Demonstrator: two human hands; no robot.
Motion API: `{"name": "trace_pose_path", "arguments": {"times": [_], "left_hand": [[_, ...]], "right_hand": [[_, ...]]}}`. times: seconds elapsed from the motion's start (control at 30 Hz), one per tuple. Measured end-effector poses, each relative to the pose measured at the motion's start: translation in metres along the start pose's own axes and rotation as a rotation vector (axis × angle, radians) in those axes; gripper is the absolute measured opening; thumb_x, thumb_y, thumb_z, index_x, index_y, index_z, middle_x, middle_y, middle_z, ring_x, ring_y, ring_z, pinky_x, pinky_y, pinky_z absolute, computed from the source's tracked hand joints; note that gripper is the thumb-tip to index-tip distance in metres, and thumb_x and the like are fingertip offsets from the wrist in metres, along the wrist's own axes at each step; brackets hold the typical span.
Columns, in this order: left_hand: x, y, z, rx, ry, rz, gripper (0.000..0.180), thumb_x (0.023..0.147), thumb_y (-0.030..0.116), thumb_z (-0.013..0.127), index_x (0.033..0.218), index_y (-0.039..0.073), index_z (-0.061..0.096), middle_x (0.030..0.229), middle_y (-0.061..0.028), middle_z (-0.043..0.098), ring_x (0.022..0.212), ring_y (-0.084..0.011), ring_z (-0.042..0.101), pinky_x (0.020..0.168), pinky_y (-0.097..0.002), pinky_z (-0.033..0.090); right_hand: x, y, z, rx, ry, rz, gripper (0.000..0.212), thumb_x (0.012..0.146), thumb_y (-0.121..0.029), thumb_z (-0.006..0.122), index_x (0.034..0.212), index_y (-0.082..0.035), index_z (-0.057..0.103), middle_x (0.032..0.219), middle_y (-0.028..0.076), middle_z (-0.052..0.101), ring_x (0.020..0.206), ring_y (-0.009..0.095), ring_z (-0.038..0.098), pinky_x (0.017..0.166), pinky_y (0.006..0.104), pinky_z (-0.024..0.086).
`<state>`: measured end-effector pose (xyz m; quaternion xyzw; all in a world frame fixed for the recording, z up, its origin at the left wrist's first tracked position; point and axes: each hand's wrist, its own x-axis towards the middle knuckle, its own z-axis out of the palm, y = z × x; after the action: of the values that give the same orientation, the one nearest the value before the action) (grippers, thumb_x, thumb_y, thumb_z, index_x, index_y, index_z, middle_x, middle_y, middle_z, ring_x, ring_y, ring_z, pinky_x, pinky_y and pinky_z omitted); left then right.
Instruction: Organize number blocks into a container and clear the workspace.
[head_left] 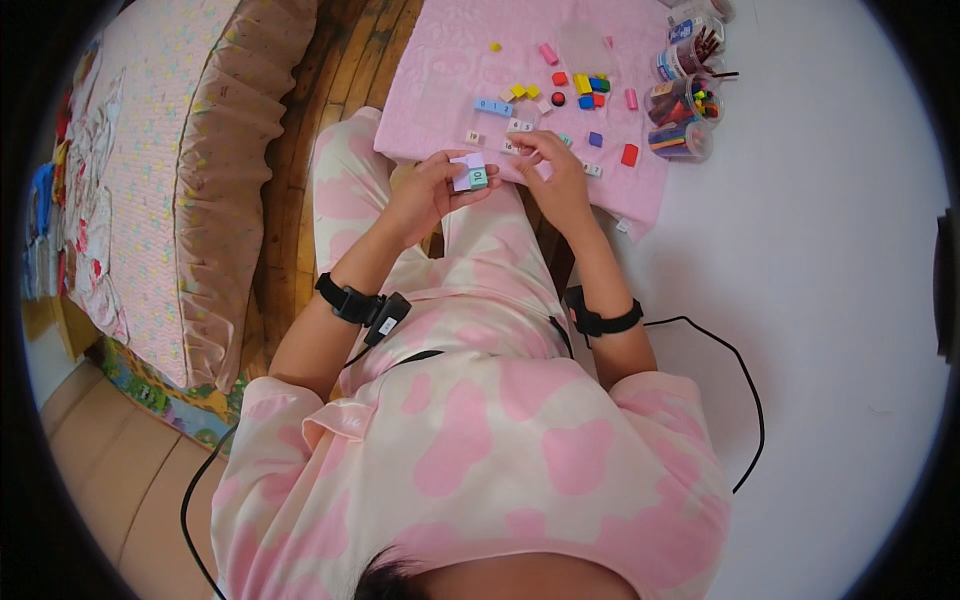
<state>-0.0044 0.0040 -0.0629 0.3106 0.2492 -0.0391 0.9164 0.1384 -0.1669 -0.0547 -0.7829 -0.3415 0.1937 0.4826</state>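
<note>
My left hand is closed round small toy blocks. A pale lilac block and a teal number block show side by side between its thumb and fingers. To their right my right hand hovers near the table's front edge, its fingers bent but apart, with nothing visible in them. Just beyond it, white number blocks lie on a pink plush cloth, partly hidden by the fingers. A row of light blue number blocks lies farther back, and a single white block is near my left hand.
Loose coloured blocks, including a yellow block and a red block, are scattered over the cloth. Clear tubs of pens stand along its right side, by a white wall-like surface. A bed is at the left.
</note>
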Motion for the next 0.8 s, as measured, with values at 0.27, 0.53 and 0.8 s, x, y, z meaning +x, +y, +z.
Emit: {"name": "trace_pose_path", "arguments": {"times": [0.27,0.53,0.8], "left_hand": [[-0.010,0.008,0.018,-0.017,-0.137,0.003,0.042,0.104,0.009,0.040,0.144,-0.004,0.043,0.136,-0.0186,0.058,0.130,-0.0297,0.058,0.115,-0.0434,0.047],[-0.017,0.004,0.029,0.066,-0.027,0.074,0.034,0.106,0.015,0.055,0.138,0.003,0.053,0.118,-0.0053,0.060,0.106,-0.0132,0.063,0.104,-0.0328,0.056],[-0.007,-0.009,0.000,0.199,0.061,0.024,0.024,0.104,0.014,0.060,0.126,0.005,0.057,0.116,-0.0064,0.066,0.108,-0.0157,0.067,0.095,-0.0344,0.059]], "right_hand": [[-0.020,-0.028,0.000,0.061,-0.118,-0.158,0.050,0.081,-0.008,0.078,0.129,-0.011,0.066,0.124,0.012,0.062,0.110,0.029,0.062,0.094,0.0378,0.053],[-0.025,-0.034,0.011,-0.125,0.042,-0.283,0.042,0.076,-0.010,0.081,0.115,-0.007,0.066,0.110,0.011,0.065,0.101,0.031,0.063,0.087,0.0398,0.053],[-0.033,-0.028,0.020,-0.099,0.014,-0.317,0.029,0.080,-0.004,0.075,0.108,-0.005,0.064,0.103,0.011,0.064,0.095,0.029,0.065,0.081,0.0397,0.054]]}}
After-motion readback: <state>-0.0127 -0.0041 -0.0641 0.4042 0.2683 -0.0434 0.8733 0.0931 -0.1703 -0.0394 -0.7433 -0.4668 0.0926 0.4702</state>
